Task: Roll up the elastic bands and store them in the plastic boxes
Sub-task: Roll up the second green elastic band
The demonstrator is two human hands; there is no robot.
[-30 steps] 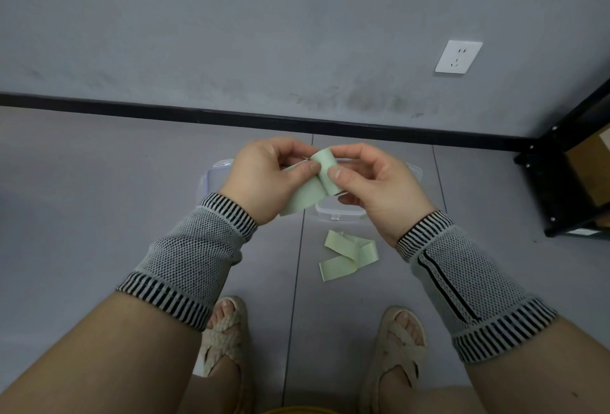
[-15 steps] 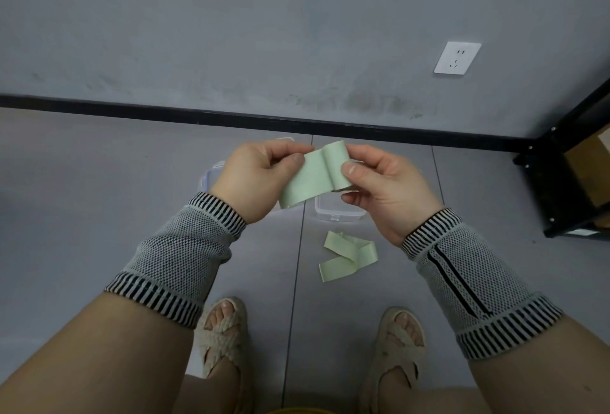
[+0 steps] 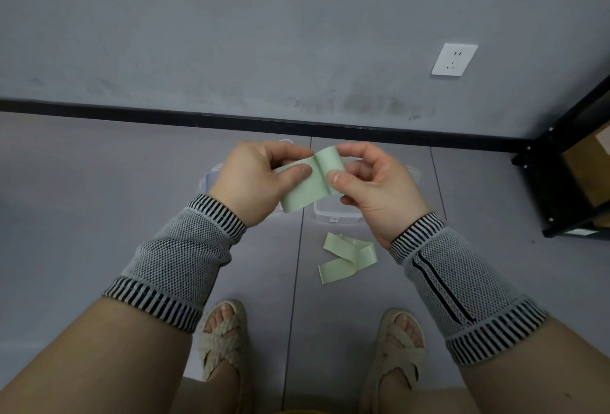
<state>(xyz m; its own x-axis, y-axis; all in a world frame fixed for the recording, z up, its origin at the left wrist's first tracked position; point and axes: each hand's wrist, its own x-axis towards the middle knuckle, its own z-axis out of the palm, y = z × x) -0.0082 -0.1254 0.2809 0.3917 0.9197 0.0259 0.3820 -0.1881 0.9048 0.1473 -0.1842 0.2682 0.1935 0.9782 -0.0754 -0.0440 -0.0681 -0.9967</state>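
Observation:
A pale green elastic band (image 3: 308,187) is held up between both hands over the floor. My left hand (image 3: 255,181) pinches its flat left part with thumb on top. My right hand (image 3: 376,189) pinches the folded right end, where a small roll has formed. A second green elastic band (image 3: 346,257) lies loose and crumpled on the floor below. Clear plastic boxes (image 3: 333,214) sit on the floor behind my hands, mostly hidden by them; one box edge (image 3: 206,181) shows at the left.
A black metal shelf frame (image 3: 561,182) stands at the right against the grey wall. A white wall socket (image 3: 454,59) is above it. My sandalled feet (image 3: 224,334) are at the bottom, on grey floor tiles.
The rolled end at my right hand has grown slightly, and my left thumb has slid along the band. Both hands stay at about the same height.

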